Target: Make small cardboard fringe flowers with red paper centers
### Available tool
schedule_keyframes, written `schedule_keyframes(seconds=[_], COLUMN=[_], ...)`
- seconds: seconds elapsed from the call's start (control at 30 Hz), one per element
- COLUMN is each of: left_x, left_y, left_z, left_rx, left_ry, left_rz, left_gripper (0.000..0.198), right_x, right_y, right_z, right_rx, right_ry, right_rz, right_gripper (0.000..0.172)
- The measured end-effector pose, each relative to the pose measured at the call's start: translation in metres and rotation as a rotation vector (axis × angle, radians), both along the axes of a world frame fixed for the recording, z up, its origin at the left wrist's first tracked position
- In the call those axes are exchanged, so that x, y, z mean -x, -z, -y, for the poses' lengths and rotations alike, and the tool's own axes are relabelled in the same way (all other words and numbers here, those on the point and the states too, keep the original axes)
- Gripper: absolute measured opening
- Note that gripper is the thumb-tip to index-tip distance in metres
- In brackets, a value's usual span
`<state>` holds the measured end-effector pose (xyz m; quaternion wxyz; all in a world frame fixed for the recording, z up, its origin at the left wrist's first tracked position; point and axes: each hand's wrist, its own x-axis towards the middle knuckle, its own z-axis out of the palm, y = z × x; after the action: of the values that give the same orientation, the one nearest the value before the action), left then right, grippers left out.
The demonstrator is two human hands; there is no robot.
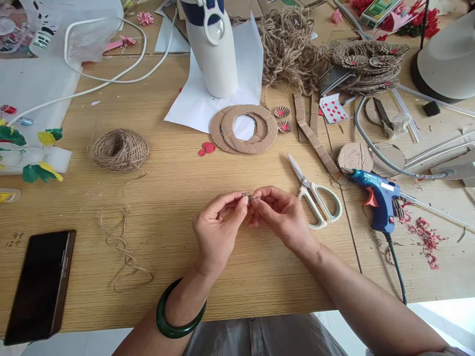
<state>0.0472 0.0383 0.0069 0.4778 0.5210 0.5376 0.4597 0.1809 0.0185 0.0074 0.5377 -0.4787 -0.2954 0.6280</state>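
Note:
Over the front middle of the table, my left hand (224, 230) and my right hand (284, 215) meet at the fingertips. Pinched between both thumbs and forefingers is a small brown ridged strip of corrugated cardboard (246, 195), mostly covered by the fingers. White-handled scissors (311, 190) lie just right of my right hand, blades slightly apart. Beyond the hands are two overlapping cardboard rings (272, 140), two small corrugated rosettes with red centres (285, 127) and several red paper discs (210, 148). A ball of jute twine (120, 150) sits to the left, its loose end trailing forward.
A blue glue gun (382, 195) with its cord lies on the right near red scraps (425, 237). A phone (40, 284) rests at the front left. At the back stand a white bottle (215, 59), a heap of jute fibre (293, 44) and stacked twine-covered rings (367, 69).

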Motion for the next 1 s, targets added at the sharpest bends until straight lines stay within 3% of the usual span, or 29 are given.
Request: schedule_keyframes(seconds=[0.43, 0.67, 1.0], left_x=[0.0038, 0.0043, 0.0020], left_y=[0.0016, 0.0019, 0.0034], left_z=[-0.0012, -0.0019, -0.0025], left_rx=[-0.079, -0.048, 0.075], left_ry=[0.106, 0.167, 0.111], left_rz=[-0.060, 0.032, 0.084], left_gripper=[0.013, 0.014, 0.017], right_x=[-0.0035, -0.0037, -0.0019], right_y=[0.0055, 0.0056, 0.0008], right_z=[-0.0015, -0.0012, -0.0009], right_rx=[0.004, 0.013, 0.054], right_ry=[-0.008, -0.009, 0.008], right_rz=[-0.085, -0.120, -0.115], right_gripper=[0.027, 0.028, 0.035])
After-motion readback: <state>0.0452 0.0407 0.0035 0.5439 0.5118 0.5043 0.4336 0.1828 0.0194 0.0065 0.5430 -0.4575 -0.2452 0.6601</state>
